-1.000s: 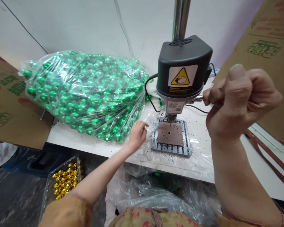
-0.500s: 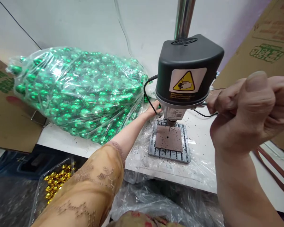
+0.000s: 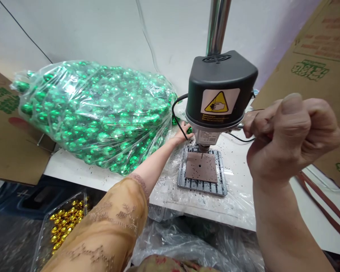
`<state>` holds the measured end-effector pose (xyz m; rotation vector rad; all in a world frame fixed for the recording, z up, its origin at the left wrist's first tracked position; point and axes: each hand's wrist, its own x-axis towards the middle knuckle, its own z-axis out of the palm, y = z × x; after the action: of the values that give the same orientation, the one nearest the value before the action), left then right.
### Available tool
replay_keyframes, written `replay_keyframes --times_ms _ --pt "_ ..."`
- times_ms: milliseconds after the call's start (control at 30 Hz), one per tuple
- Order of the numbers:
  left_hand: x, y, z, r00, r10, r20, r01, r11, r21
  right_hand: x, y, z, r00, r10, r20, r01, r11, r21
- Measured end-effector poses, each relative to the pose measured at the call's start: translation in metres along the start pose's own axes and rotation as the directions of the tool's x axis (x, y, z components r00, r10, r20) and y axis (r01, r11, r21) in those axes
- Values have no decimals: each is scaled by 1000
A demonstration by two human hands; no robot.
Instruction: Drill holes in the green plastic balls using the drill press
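Observation:
A small black drill press (image 3: pixel 222 83) with a yellow warning label stands on the white table. Under its bit, a brown square board (image 3: pixel 201 167) with a dark hole lies on the slotted metal base (image 3: pixel 202 187). My right hand (image 3: pixel 289 132) is closed round the press's feed handle (image 3: pixel 240 127) at the right. Behind the cable at the press's left, my left hand (image 3: pixel 185 131) has its fingers curled on a small green ball (image 3: pixel 189 130); the press partly hides that area. Close by lies a large clear bag of shiny green balls (image 3: pixel 102 109).
Cardboard boxes (image 3: pixel 308 71) flank the table (image 3: pixel 82 170) on both sides. Dark shavings surround the base. Gold balls (image 3: pixel 66 223) sit in a clear container at the lower left. Brown straps (image 3: pixel 325 206) lie at the right, and crumpled plastic (image 3: pixel 175 241) hangs below the front edge.
The press head sits slightly lower and further left in view, as does my right hand on the handle. A green ball now shows in my left hand's fingers.

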<state>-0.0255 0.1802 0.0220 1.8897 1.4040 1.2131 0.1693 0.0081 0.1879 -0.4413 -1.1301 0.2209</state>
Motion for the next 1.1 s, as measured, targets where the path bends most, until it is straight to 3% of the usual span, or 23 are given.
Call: replay_keyframes --times_ms 133,233,300,367,467,567,633,733,900,1100 --pt "-32 2 -21 975 -201 -97 182 968 -173 -2 0 -1 1000 5 8 -5 1000 11" --pt "-69 12 -41 925 -368 -91 309 871 -381 -3 2 -1 1000 -14 4 13 1000 27" --pt "-95 24 -53 898 -439 -16 356 749 -559 -3 4 -1 999 -32 6 32 999 42" --pt "-118 37 -64 871 -484 82 384 568 -728 -3 6 -1 999 -47 3 46 998 52" --pt "-144 58 -73 836 -510 204 422 359 -833 -2 8 -1 998 -66 -12 66 996 67" --pt "-158 75 -73 831 -500 246 419 271 -866 -1 10 0 996 -85 -14 86 994 73" --pt "-165 83 -69 854 -462 241 411 312 -857 -1 10 0 996 -84 -10 84 993 78" --pt "-172 88 -56 878 -419 232 426 462 -778 -1 9 0 998 -66 13 65 993 97" --pt "-177 77 -29 925 -361 119 355 708 -610 -1 5 -1 999 -29 28 28 999 38" --pt "-173 62 -14 960 -249 129 280 842 -461 -1 3 -1 999 7 37 -8 1000 23"
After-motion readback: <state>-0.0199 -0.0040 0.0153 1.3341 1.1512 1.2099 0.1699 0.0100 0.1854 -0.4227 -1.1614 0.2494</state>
